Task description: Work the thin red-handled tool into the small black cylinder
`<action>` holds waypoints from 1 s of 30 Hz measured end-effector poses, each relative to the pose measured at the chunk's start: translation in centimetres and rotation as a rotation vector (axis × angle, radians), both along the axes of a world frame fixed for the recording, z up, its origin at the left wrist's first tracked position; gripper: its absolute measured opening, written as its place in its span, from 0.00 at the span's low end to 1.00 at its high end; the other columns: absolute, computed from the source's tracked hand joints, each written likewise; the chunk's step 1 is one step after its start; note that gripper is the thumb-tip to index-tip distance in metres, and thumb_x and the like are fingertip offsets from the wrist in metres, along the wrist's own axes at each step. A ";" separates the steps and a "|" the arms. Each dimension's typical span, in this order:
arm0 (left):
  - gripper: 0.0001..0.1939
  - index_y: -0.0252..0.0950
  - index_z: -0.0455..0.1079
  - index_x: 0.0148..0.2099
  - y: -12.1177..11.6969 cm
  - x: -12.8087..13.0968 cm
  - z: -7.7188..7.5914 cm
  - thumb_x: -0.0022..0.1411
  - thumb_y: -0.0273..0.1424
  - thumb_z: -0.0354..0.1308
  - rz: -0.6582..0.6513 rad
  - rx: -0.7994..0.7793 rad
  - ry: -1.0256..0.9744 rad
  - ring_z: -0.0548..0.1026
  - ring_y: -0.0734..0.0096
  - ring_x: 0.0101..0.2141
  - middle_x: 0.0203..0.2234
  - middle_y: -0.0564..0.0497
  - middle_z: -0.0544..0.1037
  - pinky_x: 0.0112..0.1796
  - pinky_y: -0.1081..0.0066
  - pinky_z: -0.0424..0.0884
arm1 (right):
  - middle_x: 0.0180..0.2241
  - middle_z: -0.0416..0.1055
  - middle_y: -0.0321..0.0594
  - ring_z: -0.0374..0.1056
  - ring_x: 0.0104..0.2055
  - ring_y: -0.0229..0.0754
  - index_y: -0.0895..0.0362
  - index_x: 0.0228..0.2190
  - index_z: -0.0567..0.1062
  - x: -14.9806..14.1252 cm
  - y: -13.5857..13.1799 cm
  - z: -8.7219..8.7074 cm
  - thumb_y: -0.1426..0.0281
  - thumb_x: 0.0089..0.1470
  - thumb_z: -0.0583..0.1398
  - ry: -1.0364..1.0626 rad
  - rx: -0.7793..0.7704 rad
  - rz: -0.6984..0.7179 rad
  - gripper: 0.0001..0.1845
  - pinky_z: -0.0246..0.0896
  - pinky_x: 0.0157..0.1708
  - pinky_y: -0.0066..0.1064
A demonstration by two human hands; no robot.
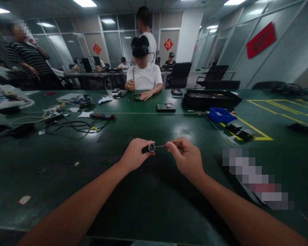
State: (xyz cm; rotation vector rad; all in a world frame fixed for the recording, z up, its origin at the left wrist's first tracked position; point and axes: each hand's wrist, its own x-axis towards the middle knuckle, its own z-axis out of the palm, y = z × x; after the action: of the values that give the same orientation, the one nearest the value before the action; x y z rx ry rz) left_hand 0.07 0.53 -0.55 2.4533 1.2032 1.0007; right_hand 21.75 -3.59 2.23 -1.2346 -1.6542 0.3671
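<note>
My left hand [136, 154] is closed around a small dark cylindrical part [151, 148] whose round, silvery end faces to the right and toward me. Between the fingers of my right hand [187, 154] is a screwdriver [165, 146] with a reddish handle and a thin metal shaft. The shaft points left, and its tip reaches the round end of the cylindrical part; whether it is inside cannot be made out. Both hands are just above the green tabletop [143, 191], and my right fingers cover most of the handle.
Across the table a person in a white shirt [143, 77] handles a green circuit board. A hard drive [166, 107], a black tray [212, 99] and a blue bin [222, 115] lie beyond my hands. Black cables [75, 126] and another screwdriver [102, 116] are at left; a blurred flat item is at right.
</note>
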 end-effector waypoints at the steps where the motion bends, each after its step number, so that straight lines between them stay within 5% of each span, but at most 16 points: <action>1: 0.19 0.42 0.74 0.53 0.0 0.0 0.0 0.59 0.33 0.69 -0.006 -0.001 0.000 0.76 0.60 0.46 0.45 0.50 0.81 0.49 0.57 0.68 | 0.22 0.74 0.35 0.69 0.23 0.38 0.54 0.26 0.74 0.1 0.0 0.1 0.57 0.59 0.62 -0.049 0.015 -0.034 0.16 0.59 0.25 0.30; 7: 0.20 0.43 0.74 0.54 0.0 0.0 -0.1 0.60 0.33 0.68 -0.017 -0.015 0.012 0.76 0.59 0.47 0.46 0.50 0.81 0.49 0.56 0.68 | 0.14 0.61 0.29 0.57 0.16 0.33 0.53 0.18 0.66 0.1 -0.2 0.2 0.55 0.57 0.63 -0.128 0.079 -0.090 0.23 0.48 0.19 0.27; 17: 0.20 0.43 0.74 0.54 0.1 0.0 -0.3 0.59 0.34 0.68 -0.020 -0.015 0.001 0.76 0.59 0.47 0.46 0.50 0.81 0.50 0.56 0.68 | 0.13 0.60 0.29 0.56 0.16 0.33 0.54 0.16 0.65 0.0 -0.4 0.2 0.54 0.56 0.63 -0.129 0.060 -0.084 0.25 0.48 0.18 0.28; 23: 0.19 0.43 0.74 0.54 0.1 0.0 -0.3 0.60 0.34 0.67 0.008 -0.016 -0.022 0.76 0.59 0.48 0.47 0.50 0.81 0.50 0.56 0.69 | 0.31 0.77 0.38 0.73 0.31 0.40 0.54 0.40 0.73 0.1 -0.5 0.2 0.64 0.63 0.57 -0.104 0.043 0.148 0.08 0.64 0.32 0.31; 30: 0.19 0.42 0.74 0.54 0.1 0.0 -0.3 0.60 0.34 0.68 -0.008 -0.012 -0.015 0.76 0.59 0.48 0.46 0.50 0.81 0.51 0.56 0.68 | 0.31 0.76 0.38 0.73 0.32 0.41 0.53 0.40 0.74 -0.2 -0.7 0.1 0.63 0.66 0.53 0.013 -0.012 0.145 0.11 0.66 0.35 0.33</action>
State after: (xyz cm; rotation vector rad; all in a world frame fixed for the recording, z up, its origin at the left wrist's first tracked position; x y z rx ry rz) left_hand 0.07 0.63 -0.81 2.4358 1.1900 1.0048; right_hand 21.50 -4.33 2.32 -1.1218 -1.7381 0.4741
